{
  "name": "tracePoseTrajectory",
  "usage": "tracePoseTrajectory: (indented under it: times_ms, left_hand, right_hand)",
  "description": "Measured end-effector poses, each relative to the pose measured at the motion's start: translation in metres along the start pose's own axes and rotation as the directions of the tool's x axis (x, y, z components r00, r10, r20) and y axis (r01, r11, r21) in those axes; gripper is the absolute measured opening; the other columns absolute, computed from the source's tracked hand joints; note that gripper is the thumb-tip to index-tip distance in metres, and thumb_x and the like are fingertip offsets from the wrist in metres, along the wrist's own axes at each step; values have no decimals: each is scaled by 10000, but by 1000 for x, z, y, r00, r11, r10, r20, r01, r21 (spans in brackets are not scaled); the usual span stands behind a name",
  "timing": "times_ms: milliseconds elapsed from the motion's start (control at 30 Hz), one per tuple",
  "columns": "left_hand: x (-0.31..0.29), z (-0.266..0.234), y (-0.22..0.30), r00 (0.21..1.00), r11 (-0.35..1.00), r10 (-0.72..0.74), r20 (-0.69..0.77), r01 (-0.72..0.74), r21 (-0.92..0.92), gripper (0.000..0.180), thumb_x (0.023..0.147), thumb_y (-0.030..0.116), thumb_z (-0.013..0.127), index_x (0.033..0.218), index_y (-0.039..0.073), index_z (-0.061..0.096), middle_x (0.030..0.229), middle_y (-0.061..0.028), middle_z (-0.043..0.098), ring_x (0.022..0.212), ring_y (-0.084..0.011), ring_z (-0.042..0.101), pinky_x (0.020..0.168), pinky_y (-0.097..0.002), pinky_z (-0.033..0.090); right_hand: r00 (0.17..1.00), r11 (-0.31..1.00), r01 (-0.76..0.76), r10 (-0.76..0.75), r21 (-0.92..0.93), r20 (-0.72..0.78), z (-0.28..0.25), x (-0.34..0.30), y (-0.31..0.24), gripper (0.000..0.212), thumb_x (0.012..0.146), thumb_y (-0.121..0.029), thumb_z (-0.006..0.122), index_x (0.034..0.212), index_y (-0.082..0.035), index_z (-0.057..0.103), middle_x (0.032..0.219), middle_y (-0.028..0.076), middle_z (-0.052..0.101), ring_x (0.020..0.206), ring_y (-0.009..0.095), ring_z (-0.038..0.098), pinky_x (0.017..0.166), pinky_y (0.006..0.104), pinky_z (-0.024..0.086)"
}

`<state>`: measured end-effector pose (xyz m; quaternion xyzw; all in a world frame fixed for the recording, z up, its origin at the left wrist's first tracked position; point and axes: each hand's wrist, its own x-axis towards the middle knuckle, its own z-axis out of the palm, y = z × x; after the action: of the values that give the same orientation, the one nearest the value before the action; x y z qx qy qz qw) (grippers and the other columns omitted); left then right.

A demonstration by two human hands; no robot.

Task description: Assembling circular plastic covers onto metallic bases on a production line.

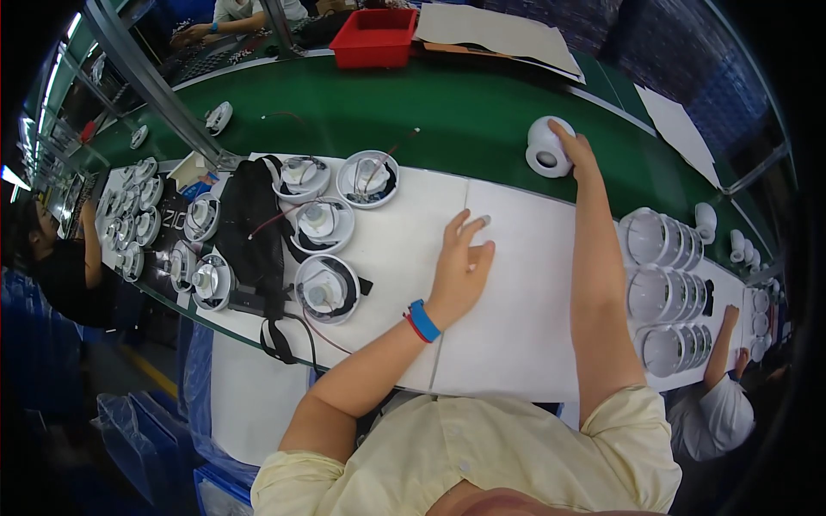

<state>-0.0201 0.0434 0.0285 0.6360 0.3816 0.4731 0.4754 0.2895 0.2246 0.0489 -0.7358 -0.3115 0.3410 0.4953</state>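
My right hand (580, 150) reaches far out over the green conveyor belt (465, 107) and grips a white rounded housing (542, 144) with a round opening in its lower part. Its fingers wrap the housing's right side and are partly hidden. My left hand (459, 273), with a blue wristband (422, 320), hovers at the middle of the white worktop (525, 292). The fingers are apart and hold nothing. Left of it stand several white round units with wires, among them one at the front (326, 291) and one at the back (368, 179).
Stacked white dome housings (661, 294) stand in rows at the right. A black bag (254, 215) lies among the units at the left. Beyond the belt are a red bin (372, 39) and cardboard sheets (499, 39). A metal post (163, 95) rises at left. Other people work on both sides.
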Motion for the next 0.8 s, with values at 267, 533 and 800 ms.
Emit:
tracePoseTrajectory:
  times_ms: [267, 533, 800]
  left_hand:
    - [-6, -4, 22, 896, 902, 431, -111, -423, 90, 160, 890, -65, 544, 1005, -23, 648, 1280, -189, 532, 886, -214, 679, 745, -299, 540]
    - [1, -6, 17, 805, 824, 563, -188, -528, 204, 167, 871, -71, 553, 1010, -22, 632, 1210, -200, 566, 1025, -317, 613, 844, -363, 520]
    - [9, -11, 26, 997, 977, 55, -51, -43, 209, 471, 991, 156, 508, 1397, -64, 414, 996, -187, 663, 963, -310, 588, 875, -408, 442]
  right_hand:
    - [817, 984, -56, -53, 170, 574, 192, -175, 10, 468, 847, -174, 689, 1210, 47, 494, 896, 142, 679, 629, 173, 667, 502, 265, 530]
    - [722, 975, 160, -221, 153, 655, 197, -147, 48, 178, 841, -96, 625, 939, 50, 650, 707, 100, 656, 546, 143, 622, 492, 257, 504]
    - [664, 999, -35, 45, -29, 746, 36, -238, 69, 225, 879, -54, 598, 1070, 48, 657, 825, 93, 667, 664, 108, 625, 566, 274, 528]
